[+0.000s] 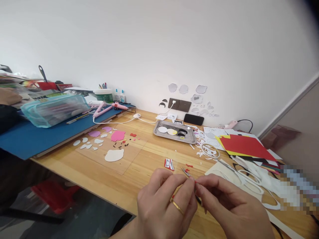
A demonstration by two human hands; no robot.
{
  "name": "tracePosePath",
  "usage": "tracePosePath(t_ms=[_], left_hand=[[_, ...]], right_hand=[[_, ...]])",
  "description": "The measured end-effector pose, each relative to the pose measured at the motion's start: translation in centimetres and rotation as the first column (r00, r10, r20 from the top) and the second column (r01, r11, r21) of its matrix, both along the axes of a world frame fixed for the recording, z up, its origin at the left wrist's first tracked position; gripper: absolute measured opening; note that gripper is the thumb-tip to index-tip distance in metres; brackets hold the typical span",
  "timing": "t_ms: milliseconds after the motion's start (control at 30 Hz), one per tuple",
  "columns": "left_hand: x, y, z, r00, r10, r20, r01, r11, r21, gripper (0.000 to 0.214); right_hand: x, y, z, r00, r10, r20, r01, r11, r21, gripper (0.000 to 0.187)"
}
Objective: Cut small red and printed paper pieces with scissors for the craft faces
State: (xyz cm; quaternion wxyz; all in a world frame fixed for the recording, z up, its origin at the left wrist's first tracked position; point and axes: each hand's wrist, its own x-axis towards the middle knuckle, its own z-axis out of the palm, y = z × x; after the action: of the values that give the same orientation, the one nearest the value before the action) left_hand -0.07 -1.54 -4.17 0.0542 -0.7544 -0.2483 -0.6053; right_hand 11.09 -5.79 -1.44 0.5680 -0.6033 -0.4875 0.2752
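My left hand (164, 202), with a gold ring on one finger, is closed in a pinch over the front edge of the wooden table (139, 159). My right hand (224, 202) meets it, fingers pinched too. Between the fingertips sits a tiny red scrap (195, 181). Small tweezers (185, 172) poke out just above the left fingers; which hand holds them is unclear. A small red-and-white cut piece (169, 164) lies on the table just beyond my hands.
A metal tray (189, 136) with cut shapes stands mid-table. Pink and white foam cut-outs (114, 155) lie left of centre. Red, yellow and black sheets (245, 146) with scissors (239, 172) are at right. A blue mat (27, 139), clear pouch (53, 109) and glue gun (119, 106) are at the left.
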Motion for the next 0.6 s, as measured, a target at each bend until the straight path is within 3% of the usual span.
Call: tracePosePath(t_ms=[600], left_hand=[[-0.07,0.03,-0.23,0.999,0.052,-0.016,-0.051,0.998,0.033,0.017]], right_hand=[[-0.09,0.02,0.07,1.000,0.006,0.004,-0.006,0.999,-0.041,0.006]])
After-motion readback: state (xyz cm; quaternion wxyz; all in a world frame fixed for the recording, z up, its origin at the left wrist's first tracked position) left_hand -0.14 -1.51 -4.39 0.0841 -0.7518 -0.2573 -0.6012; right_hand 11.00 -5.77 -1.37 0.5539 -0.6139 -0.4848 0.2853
